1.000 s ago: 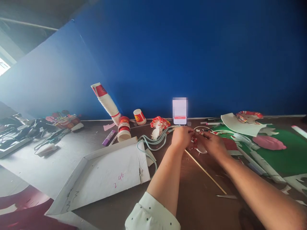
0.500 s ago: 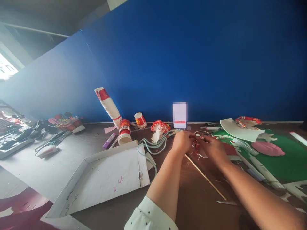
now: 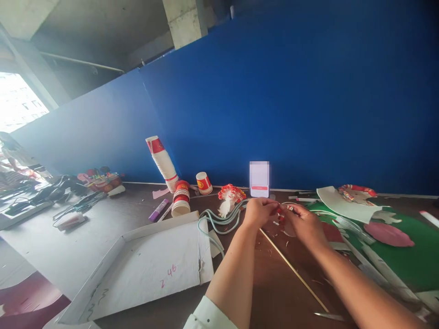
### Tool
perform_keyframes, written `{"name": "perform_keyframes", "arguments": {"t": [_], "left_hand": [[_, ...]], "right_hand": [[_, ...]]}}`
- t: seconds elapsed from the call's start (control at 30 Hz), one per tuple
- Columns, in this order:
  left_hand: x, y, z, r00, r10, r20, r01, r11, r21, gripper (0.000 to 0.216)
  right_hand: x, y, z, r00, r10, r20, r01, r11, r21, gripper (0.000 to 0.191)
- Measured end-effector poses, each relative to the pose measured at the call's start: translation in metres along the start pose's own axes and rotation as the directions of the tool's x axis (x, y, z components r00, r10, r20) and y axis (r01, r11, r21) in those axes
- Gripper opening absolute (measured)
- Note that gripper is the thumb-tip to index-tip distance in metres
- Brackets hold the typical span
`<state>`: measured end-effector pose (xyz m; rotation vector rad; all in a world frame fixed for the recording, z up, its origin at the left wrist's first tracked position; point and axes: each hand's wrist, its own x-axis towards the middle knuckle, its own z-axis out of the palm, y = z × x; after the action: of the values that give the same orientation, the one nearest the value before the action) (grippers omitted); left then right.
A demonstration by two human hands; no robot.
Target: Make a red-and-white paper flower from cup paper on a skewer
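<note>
My left hand (image 3: 259,213) and my right hand (image 3: 306,225) meet above the dark table, fingers pinched. Between the fingertips is a small red and white paper piece (image 3: 281,216), partly covered by the hands, so its shape is unclear. Beneath my left wrist a thin wooden stick (image 3: 291,268) runs diagonally down the table; its upper end is hidden. A pointed metal blade (image 3: 328,315) lies by the stick's lower end. Left of my left hand are a red and white paper flower (image 3: 232,198) and a bundle of pale blue cords (image 3: 219,221).
A shallow white cardboard tray (image 3: 144,260) lies on the left. Behind it are stacked paper cups (image 3: 163,164), a single cup (image 3: 204,183) and a purple glue stick (image 3: 158,209). A phone (image 3: 259,179) stands against the blue partition. Green sheet (image 3: 394,269) and paper scraps lie right.
The view has tilted up, so the table things sit lower in the picture. Both hands stay together at the paper piece, with fingers slightly shifted.
</note>
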<state>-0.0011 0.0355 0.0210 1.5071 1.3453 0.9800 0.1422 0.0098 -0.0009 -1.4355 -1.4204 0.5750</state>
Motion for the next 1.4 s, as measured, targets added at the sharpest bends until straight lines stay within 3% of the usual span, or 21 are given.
{"name": "perform_keyframes", "arguments": {"t": [0.27,0.47,0.6,0.8,1.1,1.4], "left_hand": [[-0.005,0.009,-0.002,0.977,0.192,-0.091,-0.175,0.971,0.162,0.013],[-0.008,0.013,-0.001,0.958,0.282,-0.050,-0.257,0.923,0.286,0.020],[-0.005,0.010,-0.001,0.967,0.253,-0.011,-0.245,0.947,0.205,0.021],[-0.002,0.001,0.001,0.986,0.160,-0.050,-0.158,0.986,0.047,0.022],[-0.007,0.002,0.010,0.979,0.167,-0.113,-0.137,0.962,0.236,0.021],[-0.007,0.000,0.010,0.979,0.163,-0.125,-0.131,0.964,0.230,0.016]], "right_hand": [[0.001,-0.015,-0.004,0.998,0.055,0.021,-0.055,0.998,0.004,0.043],[0.003,-0.016,-0.007,0.986,0.166,0.012,-0.167,0.983,0.076,0.043],[0.004,-0.010,-0.005,0.985,0.170,-0.013,-0.167,0.977,0.135,0.041],[0.002,-0.014,-0.002,0.989,0.146,-0.015,-0.142,0.980,0.140,0.034],[0.006,-0.004,0.001,0.988,0.149,-0.028,-0.145,0.983,0.110,0.036],[0.006,0.009,0.005,0.993,0.110,-0.028,-0.107,0.989,0.102,0.048]]}}
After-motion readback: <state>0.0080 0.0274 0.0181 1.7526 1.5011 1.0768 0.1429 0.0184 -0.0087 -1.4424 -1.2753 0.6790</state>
